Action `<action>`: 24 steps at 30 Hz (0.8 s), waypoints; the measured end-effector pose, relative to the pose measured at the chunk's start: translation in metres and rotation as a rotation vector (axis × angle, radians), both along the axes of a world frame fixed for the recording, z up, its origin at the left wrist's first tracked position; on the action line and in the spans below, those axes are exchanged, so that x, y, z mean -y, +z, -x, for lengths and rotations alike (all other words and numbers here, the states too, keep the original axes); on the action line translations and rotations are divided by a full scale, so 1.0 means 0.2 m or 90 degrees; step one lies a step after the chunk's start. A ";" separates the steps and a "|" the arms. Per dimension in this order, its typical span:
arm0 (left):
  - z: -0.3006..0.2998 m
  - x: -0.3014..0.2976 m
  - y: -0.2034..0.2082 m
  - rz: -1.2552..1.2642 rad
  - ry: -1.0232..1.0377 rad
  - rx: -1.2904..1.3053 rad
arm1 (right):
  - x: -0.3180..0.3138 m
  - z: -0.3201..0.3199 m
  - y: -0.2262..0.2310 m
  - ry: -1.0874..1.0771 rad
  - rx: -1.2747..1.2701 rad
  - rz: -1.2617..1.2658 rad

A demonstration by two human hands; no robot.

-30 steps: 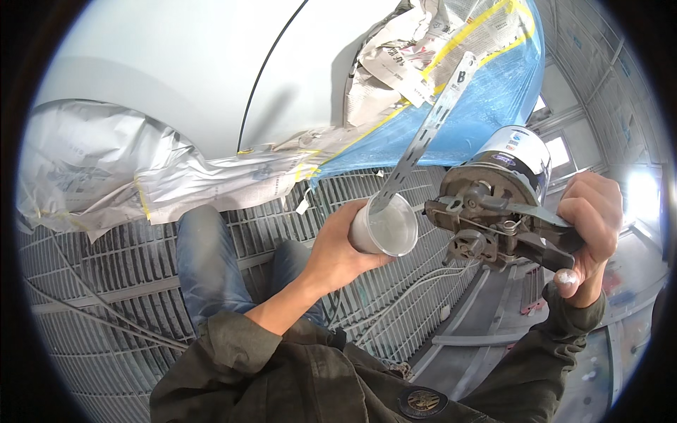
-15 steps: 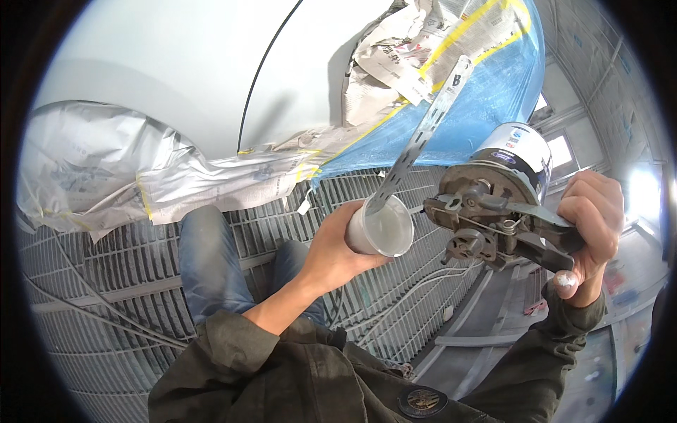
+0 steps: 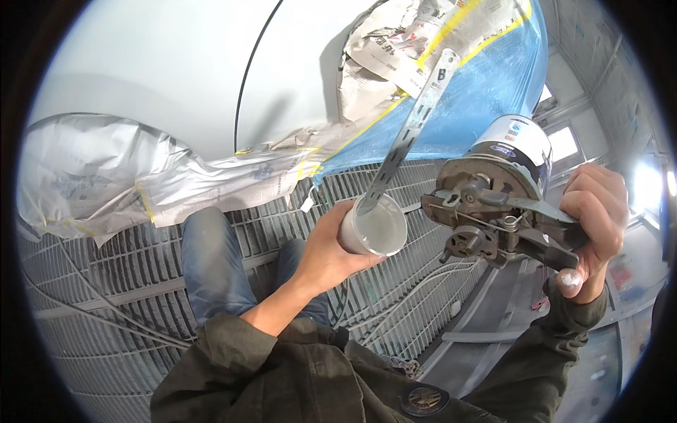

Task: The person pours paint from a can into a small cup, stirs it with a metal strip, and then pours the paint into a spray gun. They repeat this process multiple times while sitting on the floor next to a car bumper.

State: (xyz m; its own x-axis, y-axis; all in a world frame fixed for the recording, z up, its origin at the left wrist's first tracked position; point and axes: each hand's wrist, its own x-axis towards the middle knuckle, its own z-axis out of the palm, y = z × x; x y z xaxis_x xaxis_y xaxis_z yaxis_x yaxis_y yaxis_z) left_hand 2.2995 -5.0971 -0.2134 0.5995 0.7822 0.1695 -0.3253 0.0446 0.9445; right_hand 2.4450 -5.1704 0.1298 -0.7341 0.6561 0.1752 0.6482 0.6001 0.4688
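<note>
My left hand (image 3: 326, 252) is wrapped round a pale translucent cup (image 3: 381, 227), tilted so that its open mouth shows. A long slotted metal mixing stick (image 3: 415, 123) stands slanted in the cup, its upper end leaning away to the right. My right hand (image 3: 596, 210) grips the handle of a stirring lid (image 3: 486, 204) with dark, stained metal fittings. This lid is fixed on a white and black paint can (image 3: 520, 146), which is held tipped on its side, right of the cup and apart from it. No liquid stream shows between them.
A pale car body panel (image 3: 169, 67) fills the upper left. Masking newspaper (image 3: 226, 187), yellow tape and blue plastic film (image 3: 486, 106) cover its lower and right parts. Below lies a metal floor grating (image 3: 127, 285) with hoses across it. A grey wall (image 3: 606, 77) rises at the right.
The cup and mixing stick sit slightly farther left in the picture, with the stick's top shifted left. The paint can has barely moved. Both grips are the same.
</note>
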 end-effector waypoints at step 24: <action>0.28 0.01 -0.42 0.109 -0.020 -0.207 | 0.46 -1.32 -2.19 -0.998 -1.352 0.089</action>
State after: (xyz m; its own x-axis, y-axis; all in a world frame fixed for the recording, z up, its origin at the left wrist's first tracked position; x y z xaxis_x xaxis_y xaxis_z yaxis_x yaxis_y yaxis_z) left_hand 2.2432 -5.0995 -0.2976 0.6246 0.7632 -0.1654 -0.0061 0.2165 0.9763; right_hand 2.7099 -5.2619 -0.3089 0.8523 0.3326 -0.4037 -0.2370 -0.4424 -0.8649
